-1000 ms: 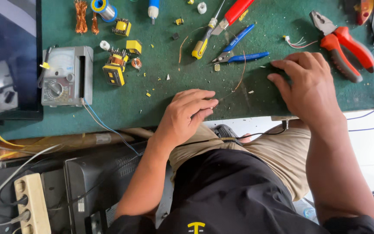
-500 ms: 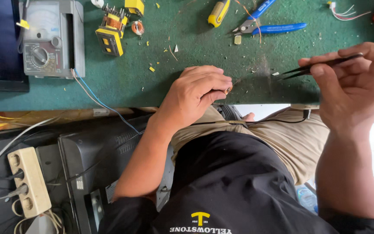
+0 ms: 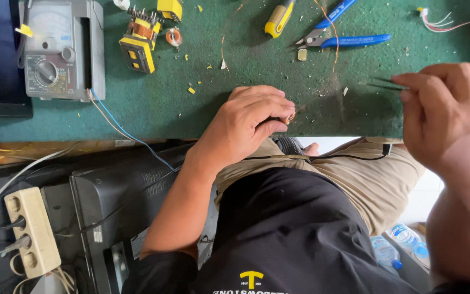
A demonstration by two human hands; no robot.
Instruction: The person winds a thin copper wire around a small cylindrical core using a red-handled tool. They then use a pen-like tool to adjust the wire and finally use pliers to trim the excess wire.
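Left hand (image 3: 248, 122) sits curled at the near edge of the green surface (image 3: 191, 109), fingers bunched together, grip clamped on some small dark part (image 3: 276, 120) that's mostly buried under the fingers, so I honestly can't tell what it is. A thin copper wire (image 3: 330, 38) runs from right by those fingertips up across the mat toward the cutters. Right hand (image 3: 444, 117) is off to the side, a bit above the mat, grip pinched shut on a pair of slim dark tweezers (image 3: 383, 83), the two tips pointing left and slightly apart, well short of the left hand. Further back there's a pair of blue-handled cutters (image 3: 349, 39) lying flat, with a yellow-handled screwdriver (image 3: 277, 19) just beside them and a tiny beige block (image 3: 302, 54) right under the cutter jaws. Over on the left, a grey dial meter (image 3: 61, 51) is resting on the mat, its blue and pale leads trailing off the near edge. Next to it a yellow-wrapped transformer (image 3: 140, 46) and a small copper coil (image 3: 174, 37). Little yellow scraps are scattered all over the mat. A loose bunch of white wires (image 3: 441, 20) lies at the far right. Below the edge, a cream power strip (image 3: 31, 231) hangs around on the left, and plastic water bottles (image 3: 401, 245) are down low on the right.
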